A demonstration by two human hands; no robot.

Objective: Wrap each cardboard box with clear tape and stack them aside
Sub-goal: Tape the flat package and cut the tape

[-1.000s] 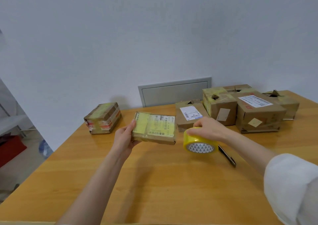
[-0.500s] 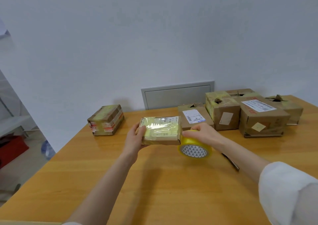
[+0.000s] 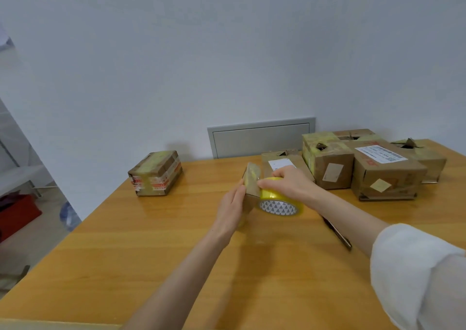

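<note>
A flat cardboard box point(image 3: 252, 181) stands tilted on its edge at the middle of the wooden table point(image 3: 176, 266). My left hand point(image 3: 233, 207) holds its near left side. My right hand point(image 3: 287, 182) grips a yellowish roll of clear tape point(image 3: 280, 201) pressed against the box's right side. A taped box point(image 3: 156, 173) sits alone at the table's far left. Several unwrapped cardboard boxes point(image 3: 378, 173) cluster at the far right.
A dark pen point(image 3: 336, 231) lies on the table under my right forearm. A grey wall panel point(image 3: 261, 138) sits behind the table. The table's left edge drops to the floor, where a red object point(image 3: 17, 213) stands.
The flat box has been turned from lying flat to standing on edge. My right hand brought the tape roll up against it.
</note>
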